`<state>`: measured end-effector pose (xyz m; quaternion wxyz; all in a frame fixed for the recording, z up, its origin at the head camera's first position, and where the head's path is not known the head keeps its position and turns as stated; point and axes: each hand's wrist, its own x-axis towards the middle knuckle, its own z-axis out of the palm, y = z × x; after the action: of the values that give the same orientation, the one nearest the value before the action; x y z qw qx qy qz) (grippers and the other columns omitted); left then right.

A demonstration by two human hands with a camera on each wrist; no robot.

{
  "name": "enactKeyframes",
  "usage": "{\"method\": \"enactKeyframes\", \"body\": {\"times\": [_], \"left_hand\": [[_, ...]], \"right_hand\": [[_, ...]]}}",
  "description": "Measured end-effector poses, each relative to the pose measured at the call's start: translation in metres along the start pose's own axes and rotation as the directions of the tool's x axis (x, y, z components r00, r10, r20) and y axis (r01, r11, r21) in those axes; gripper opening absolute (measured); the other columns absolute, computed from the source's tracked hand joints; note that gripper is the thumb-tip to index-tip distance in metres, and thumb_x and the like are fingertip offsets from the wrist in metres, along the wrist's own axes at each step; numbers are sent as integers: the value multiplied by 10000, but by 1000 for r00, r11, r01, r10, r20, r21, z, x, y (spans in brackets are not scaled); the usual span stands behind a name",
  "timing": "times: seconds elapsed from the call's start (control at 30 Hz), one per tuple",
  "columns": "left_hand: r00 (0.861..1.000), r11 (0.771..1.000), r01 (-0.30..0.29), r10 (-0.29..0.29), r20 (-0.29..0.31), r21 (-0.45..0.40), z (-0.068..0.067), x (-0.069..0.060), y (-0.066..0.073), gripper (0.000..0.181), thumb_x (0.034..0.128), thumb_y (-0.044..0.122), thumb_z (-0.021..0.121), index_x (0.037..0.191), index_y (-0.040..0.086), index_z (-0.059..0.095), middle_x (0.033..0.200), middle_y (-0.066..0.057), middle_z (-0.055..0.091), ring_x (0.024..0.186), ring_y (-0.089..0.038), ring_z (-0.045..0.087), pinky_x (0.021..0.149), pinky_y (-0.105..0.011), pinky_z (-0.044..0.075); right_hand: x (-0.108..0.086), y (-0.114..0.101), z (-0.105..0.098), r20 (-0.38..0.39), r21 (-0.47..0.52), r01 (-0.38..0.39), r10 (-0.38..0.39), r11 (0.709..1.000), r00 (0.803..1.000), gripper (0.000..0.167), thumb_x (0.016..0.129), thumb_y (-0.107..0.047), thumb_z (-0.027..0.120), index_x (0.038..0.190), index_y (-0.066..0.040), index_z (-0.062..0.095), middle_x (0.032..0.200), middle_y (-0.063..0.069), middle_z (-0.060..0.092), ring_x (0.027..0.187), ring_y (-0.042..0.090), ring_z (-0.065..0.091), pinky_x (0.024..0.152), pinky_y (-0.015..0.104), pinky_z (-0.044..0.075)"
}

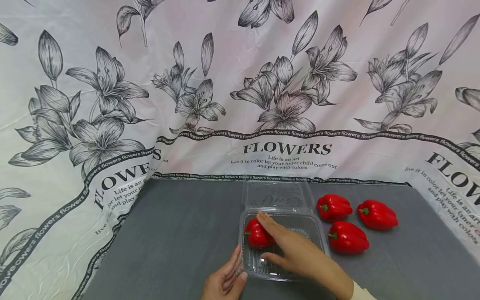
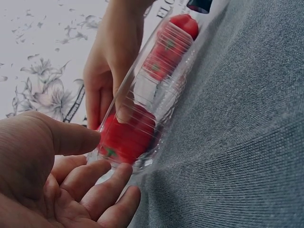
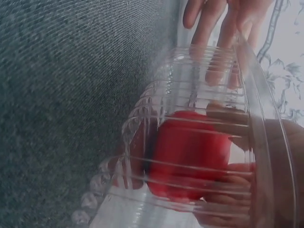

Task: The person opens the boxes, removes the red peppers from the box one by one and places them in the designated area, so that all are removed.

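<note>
A clear plastic clamshell container stands with its lid raised toward the back. Inside, at its left, sits a red bell pepper with a green stem pointing left. My right hand reaches in from the right and holds this pepper, fingers over its far side and thumb on the near side. At the container's front left corner, my left hand grips the wall between thumb and fingers. The right wrist view shows the pepper blurred through the ribbed plastic.
Three more red bell peppers lie right of the container: one at the back, one farther right, one in front. A grey cloth covers the table. Behind it hangs a flower-printed curtain.
</note>
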<state>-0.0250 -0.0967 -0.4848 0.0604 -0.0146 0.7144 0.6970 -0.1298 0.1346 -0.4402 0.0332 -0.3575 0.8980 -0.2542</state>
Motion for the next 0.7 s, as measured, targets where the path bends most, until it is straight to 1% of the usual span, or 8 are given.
{"method": "enactKeyframes", "body": {"times": [0.1,0.23,0.37,0.53,0.7], "left_hand": [[1000,1000,7,-7,-2,-3,0,0,0,615,1013,224,742,1568,91,512,1541,-204,507,1358,-321,574,1018,-261,528],[1000,1000,-19,19,0,-18,0,0,0,613,1018,214,737,1567,71,507,1544,-222,496,1367,-339,560,1024,-264,523],[999,999,-40,40,4,-24,0,0,-1,614,1021,197,730,1570,52,495,1551,-227,486,1377,-342,547,1030,-249,514],[998,998,-55,55,6,-12,0,-1,-2,621,1021,190,729,1571,35,486,1550,-231,489,1382,-336,542,1029,-230,509],[998,998,-62,63,12,-4,0,-1,-2,625,1021,185,728,1572,26,479,1555,-226,484,1382,-334,547,1034,-225,504]], "right_hand": [[1,-2,2,-18,-26,-12,12,1000,1000,958,924,-395,842,1686,-173,306,1709,1,336,1460,241,496,1118,510,497],[2,-5,4,-45,-54,-18,15,998,999,947,918,-353,855,1676,-145,327,1689,37,377,1406,269,561,1065,521,539],[4,-9,5,-69,-80,-16,10,997,998,936,916,-327,861,1663,-103,343,1663,102,414,1348,314,614,1004,535,574],[8,-12,8,-93,-113,-38,27,993,995,911,908,-331,869,1638,-72,390,1635,129,451,1336,326,624,989,529,583],[10,-12,12,-148,-150,-48,26,988,989,895,866,-298,908,1600,-57,456,1587,125,518,1314,313,643,975,511,593]]}}
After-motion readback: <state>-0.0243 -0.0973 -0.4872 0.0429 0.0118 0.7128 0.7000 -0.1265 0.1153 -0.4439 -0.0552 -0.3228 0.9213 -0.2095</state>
